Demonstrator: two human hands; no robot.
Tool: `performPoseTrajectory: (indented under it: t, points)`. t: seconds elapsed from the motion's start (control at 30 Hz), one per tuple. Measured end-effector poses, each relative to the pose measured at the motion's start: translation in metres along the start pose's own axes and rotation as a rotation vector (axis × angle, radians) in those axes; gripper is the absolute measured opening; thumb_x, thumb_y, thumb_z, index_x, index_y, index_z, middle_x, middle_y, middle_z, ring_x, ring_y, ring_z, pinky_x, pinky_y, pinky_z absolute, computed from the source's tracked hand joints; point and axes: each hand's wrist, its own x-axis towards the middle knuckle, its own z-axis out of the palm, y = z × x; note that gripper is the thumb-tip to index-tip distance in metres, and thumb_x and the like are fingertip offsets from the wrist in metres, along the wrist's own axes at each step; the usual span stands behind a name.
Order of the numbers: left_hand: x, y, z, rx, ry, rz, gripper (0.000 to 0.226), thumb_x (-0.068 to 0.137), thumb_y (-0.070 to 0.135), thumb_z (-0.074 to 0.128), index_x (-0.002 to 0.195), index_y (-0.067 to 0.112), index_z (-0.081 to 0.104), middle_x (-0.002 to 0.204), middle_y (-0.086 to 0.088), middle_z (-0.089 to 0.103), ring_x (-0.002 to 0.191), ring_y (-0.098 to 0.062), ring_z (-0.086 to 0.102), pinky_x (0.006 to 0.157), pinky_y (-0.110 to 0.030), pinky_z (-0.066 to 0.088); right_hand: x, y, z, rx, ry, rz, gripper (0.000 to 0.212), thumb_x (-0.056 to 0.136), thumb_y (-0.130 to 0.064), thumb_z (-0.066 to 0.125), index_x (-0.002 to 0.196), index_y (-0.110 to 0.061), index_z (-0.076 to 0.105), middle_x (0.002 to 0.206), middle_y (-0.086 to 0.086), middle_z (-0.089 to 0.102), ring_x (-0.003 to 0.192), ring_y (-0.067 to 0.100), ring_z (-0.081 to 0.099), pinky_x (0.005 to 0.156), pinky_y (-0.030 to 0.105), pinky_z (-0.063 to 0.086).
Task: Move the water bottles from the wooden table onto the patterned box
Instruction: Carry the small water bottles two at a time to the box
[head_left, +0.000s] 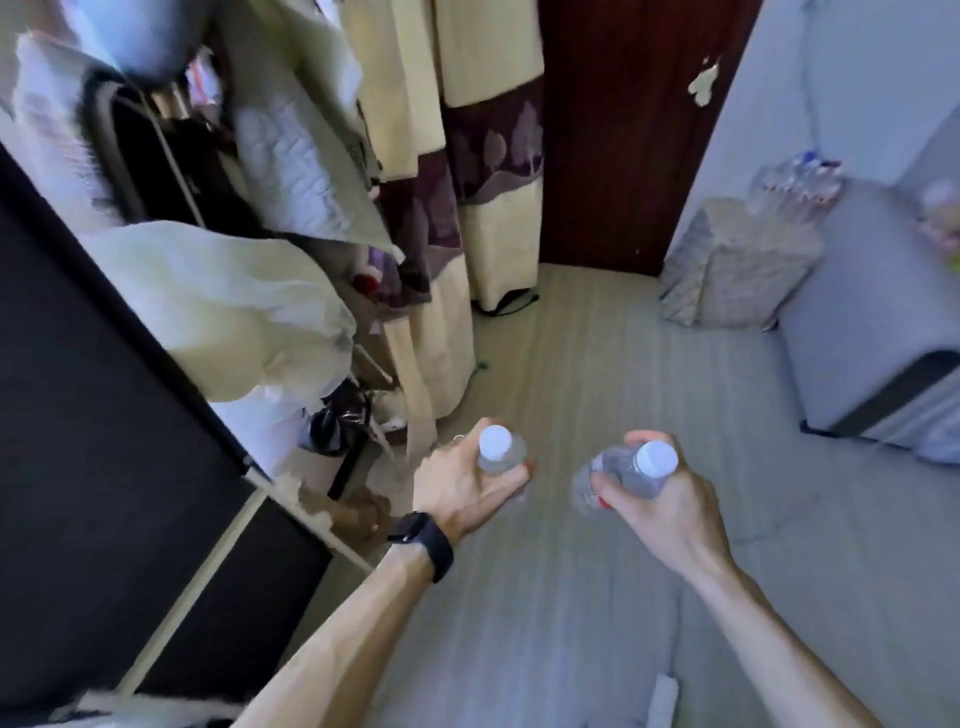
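Note:
My left hand (465, 488) grips a clear water bottle (500, 451) with a white cap, held upright over the floor. A second clear bottle (631, 470) with a white cap lies tilted in my right hand (670, 512), whose fingers curl round it. Far at the right, against the wall, stands the patterned box (737, 270), grey and beige. Several bottles (795, 187) show blurred at its top right. The wooden table is out of view.
A rack hung with clothes and bags (249, 218) fills the left side, with a dark panel (78, 389) in front of it. Curtains (467, 156) and a dark wooden door (623, 130) stand ahead. A grey cabinet (872, 322) sits right of the box. Pale floor (597, 364) stretches between.

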Motion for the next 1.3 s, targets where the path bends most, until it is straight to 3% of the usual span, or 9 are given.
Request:
performPoseTrajectory:
  t: [0.23, 0.3, 0.47, 0.57, 0.7, 0.97, 1.17, 1.3]
  points:
    - [0.158, 0.109, 0.056, 0.005, -0.088, 0.139, 0.046, 0.066, 0.072, 0.053, 0.091, 0.034, 0.047, 0.073, 0.009, 0.065, 0.076, -0.019, 0.059, 0.068, -0.029, 0.050, 0.139, 0.033, -0.073, 0.005, 0.172, 0.094, 0.051, 0.071, -0.052, 0.081, 0.113, -0.036, 0.057, 0.088, -0.012, 0.067, 0.095, 0.022, 0.066, 0.070, 0.026, 0.039]
    - [0.206, 0.142, 0.081, -0.001, -0.102, 0.153, 0.048, 0.068, 0.076, 0.052, 0.093, 0.035, 0.053, 0.076, 0.010, 0.068, 0.081, -0.020, 0.063, 0.074, -0.031, 0.053, 0.185, 0.046, -0.094, 0.012, 0.195, 0.101, 0.052, 0.071, -0.053, 0.080, 0.113, -0.034, 0.057, 0.088, -0.011, 0.068, 0.096, 0.023, 0.067, 0.069, 0.026, 0.039]
    - [0.308, 0.233, 0.129, -0.008, -0.115, 0.195, 0.048, 0.071, 0.076, 0.056, 0.094, 0.033, 0.058, 0.078, 0.010, 0.067, 0.083, -0.021, 0.064, 0.077, -0.035, 0.055, 0.295, 0.070, -0.155, 0.010, 0.230, 0.097, 0.051, 0.071, -0.056, 0.079, 0.111, -0.035, 0.055, 0.084, -0.015, 0.067, 0.093, 0.022, 0.066, 0.069, 0.026, 0.041]
    - [0.362, 0.283, 0.143, -0.047, -0.108, 0.223, 0.061, 0.063, 0.083, 0.048, 0.100, 0.036, 0.060, 0.083, 0.010, 0.070, 0.085, -0.019, 0.066, 0.078, -0.035, 0.056, 0.356, 0.076, -0.192, -0.001, 0.245, 0.103, 0.048, 0.072, -0.056, 0.078, 0.108, -0.037, 0.053, 0.075, -0.020, 0.062, 0.086, 0.018, 0.064, 0.065, 0.025, 0.037]
    - [0.437, 0.345, 0.166, -0.046, -0.093, 0.297, 0.068, 0.059, 0.086, 0.040, 0.104, 0.038, 0.060, 0.083, 0.012, 0.070, 0.084, -0.017, 0.066, 0.077, -0.034, 0.055, 0.436, 0.091, -0.239, 0.005, 0.281, 0.125, 0.049, 0.072, -0.059, 0.076, 0.109, -0.038, 0.053, 0.079, -0.021, 0.065, 0.084, 0.015, 0.062, 0.066, 0.026, 0.039]
    - [0.609, 0.449, 0.247, 0.004, -0.113, 0.406, 0.067, 0.059, 0.088, 0.037, 0.099, 0.037, 0.057, 0.081, 0.010, 0.068, 0.081, -0.020, 0.064, 0.073, -0.034, 0.054, 0.620, 0.143, -0.304, -0.049, 0.400, 0.153, 0.053, 0.074, -0.065, 0.069, 0.112, -0.031, 0.056, 0.091, -0.007, 0.071, 0.102, 0.028, 0.066, 0.071, 0.032, 0.045]
    - [0.736, 0.540, 0.316, 0.056, -0.192, 0.484, 0.059, 0.065, 0.089, 0.040, 0.103, 0.044, 0.048, 0.088, 0.010, 0.070, 0.089, -0.022, 0.066, 0.076, -0.034, 0.054, 0.748, 0.175, -0.360, -0.044, 0.440, 0.198, 0.054, 0.077, -0.063, 0.068, 0.113, -0.023, 0.056, 0.095, -0.001, 0.073, 0.104, 0.032, 0.065, 0.079, 0.038, 0.050]
    - [0.799, 0.599, 0.359, 0.063, -0.230, 0.509, 0.047, 0.072, 0.084, 0.046, 0.093, 0.042, 0.045, 0.082, 0.009, 0.068, 0.084, -0.021, 0.065, 0.072, -0.035, 0.054, 0.825, 0.198, -0.406, -0.082, 0.442, 0.209, 0.053, 0.080, -0.064, 0.063, 0.110, -0.023, 0.049, 0.098, 0.006, 0.072, 0.102, 0.037, 0.064, 0.080, 0.040, 0.051]
